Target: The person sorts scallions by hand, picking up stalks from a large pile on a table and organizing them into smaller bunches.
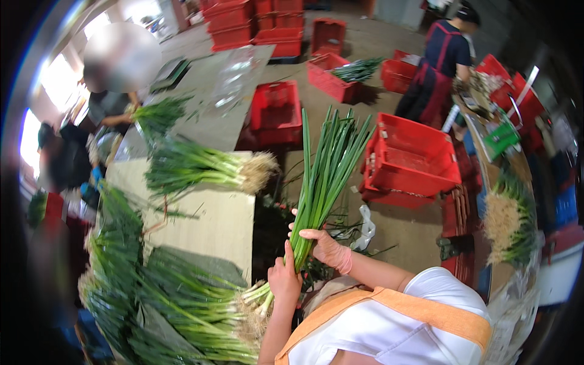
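Note:
A bunch of green onions [321,178] stands nearly upright before me, leaves up and white root ends down to the left. My left hand [286,279] is closed around its lower stalks. Just above, my right hand [329,250], in a thin translucent glove, grips the same bunch with the thumb across the front. Beside my left forearm lies a large heap of green onions [196,301], its pale roots turned towards me. Another bundle with bushy roots [258,172] rests farther up the board-topped table [219,230].
Stacked red plastic crates [413,155] stand on the floor ahead to the right, and another red crate [276,107] is beyond the table edge. More onions [506,219] lie on a right-hand bench. Co-workers are at the left and at the far right [440,68].

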`<state>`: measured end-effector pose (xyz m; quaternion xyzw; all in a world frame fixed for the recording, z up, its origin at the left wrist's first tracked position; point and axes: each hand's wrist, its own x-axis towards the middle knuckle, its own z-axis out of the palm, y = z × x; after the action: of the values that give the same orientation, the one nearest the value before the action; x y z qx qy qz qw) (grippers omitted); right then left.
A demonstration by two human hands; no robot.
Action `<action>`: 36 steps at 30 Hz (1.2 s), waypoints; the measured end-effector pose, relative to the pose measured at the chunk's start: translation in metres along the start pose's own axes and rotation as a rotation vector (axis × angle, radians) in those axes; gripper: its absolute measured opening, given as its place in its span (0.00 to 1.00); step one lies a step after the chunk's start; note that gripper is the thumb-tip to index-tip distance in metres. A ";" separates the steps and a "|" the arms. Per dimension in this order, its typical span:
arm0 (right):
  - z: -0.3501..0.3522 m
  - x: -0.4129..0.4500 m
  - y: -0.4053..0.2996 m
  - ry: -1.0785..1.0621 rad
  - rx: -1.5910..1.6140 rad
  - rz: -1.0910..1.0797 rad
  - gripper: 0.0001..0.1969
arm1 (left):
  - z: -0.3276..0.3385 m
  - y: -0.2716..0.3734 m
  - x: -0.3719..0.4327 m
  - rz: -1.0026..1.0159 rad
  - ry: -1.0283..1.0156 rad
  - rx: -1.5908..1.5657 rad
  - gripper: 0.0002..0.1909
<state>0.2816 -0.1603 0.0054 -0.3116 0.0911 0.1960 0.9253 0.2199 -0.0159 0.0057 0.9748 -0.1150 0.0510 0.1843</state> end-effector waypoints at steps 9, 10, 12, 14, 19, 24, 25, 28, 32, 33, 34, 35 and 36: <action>-0.061 -0.068 -0.050 -0.005 0.070 -0.234 0.35 | 0.051 0.070 -0.001 0.217 -0.007 -0.072 0.45; -0.069 -0.079 -0.058 -0.001 0.052 -0.232 0.35 | 0.057 0.080 -0.001 0.233 -0.011 -0.092 0.45; -0.085 -0.105 -0.079 0.009 0.014 -0.226 0.35 | 0.066 0.104 -0.002 0.270 -0.013 -0.121 0.45; -0.111 -0.138 -0.112 0.090 -0.037 -0.282 0.30 | 0.077 0.127 0.000 0.329 0.010 -0.119 0.45; -0.180 -0.247 -0.251 0.725 -0.296 -1.051 0.42 | 0.090 0.174 0.002 0.479 -0.009 -0.036 0.45; -0.189 -0.383 -0.364 0.936 -1.354 -1.550 0.32 | 0.116 0.223 0.002 0.641 -0.039 0.037 0.44; -0.192 -0.412 -0.377 0.932 -1.678 -1.358 0.28 | 0.121 0.236 0.002 0.676 -0.047 0.045 0.44; -0.200 -0.449 -0.395 0.853 -2.227 -0.976 0.21 | 0.132 0.279 0.010 0.791 -0.075 0.071 0.46; -0.246 -0.491 -0.395 0.645 -2.336 -0.669 0.20 | 0.136 0.321 0.022 0.957 -0.110 0.093 0.44; -0.250 -0.497 -0.392 0.664 -2.388 -0.565 0.16 | 0.141 0.322 0.025 0.977 -0.096 0.105 0.44; -0.256 -0.507 -0.387 0.684 -2.342 -0.530 0.14 | 0.143 0.328 0.029 1.014 -0.096 0.117 0.45; -0.262 -0.519 -0.382 0.703 -2.295 -0.497 0.12 | 0.146 0.334 0.034 1.051 -0.095 0.129 0.45; -0.266 -0.530 -0.375 0.729 -2.258 -0.581 0.12 | 0.144 0.346 0.038 1.106 -0.089 0.119 0.46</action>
<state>-0.0540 -0.7592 0.1523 -0.9856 0.0506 -0.1481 0.0642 0.1807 -0.3901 -0.0025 0.7791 -0.6140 0.1053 0.0695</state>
